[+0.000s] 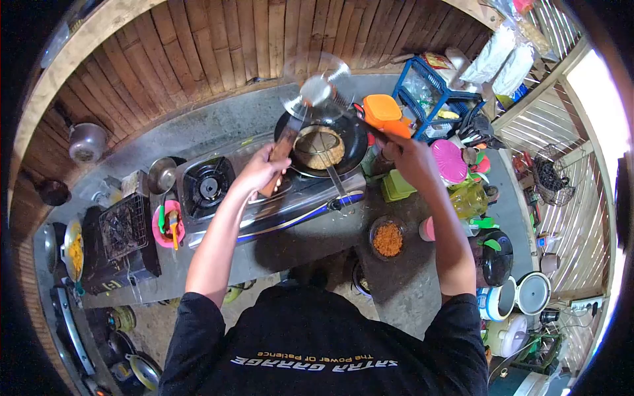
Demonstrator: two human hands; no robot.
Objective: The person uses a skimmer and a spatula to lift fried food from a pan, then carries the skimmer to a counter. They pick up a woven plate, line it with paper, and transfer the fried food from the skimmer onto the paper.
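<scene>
My left hand [267, 170] is wrapped round the brown wooden handle of a spatula [288, 140]. Its blurred metal blade overlaps a round, wide wire skimmer [333, 66] above the far rim of the black wok [357, 142]. In my right hand [404, 153] is the skimmer's dark handle, reaching in from the right over the wok. A round mesh strainer [318, 146] rests across the wok, its metal handle pointing towards me, with pale golden food in the same spot. The wok sits on the right side of a two-burner gas stove [264, 191].
Left of the wok is the bare burner [209, 187]. A pink bowl [162, 232] with utensils stands beside the stove. A bowl of orange crumbly food [387, 238] is below my right forearm. An orange container [382, 109] and blue rack [422, 89] stand behind right.
</scene>
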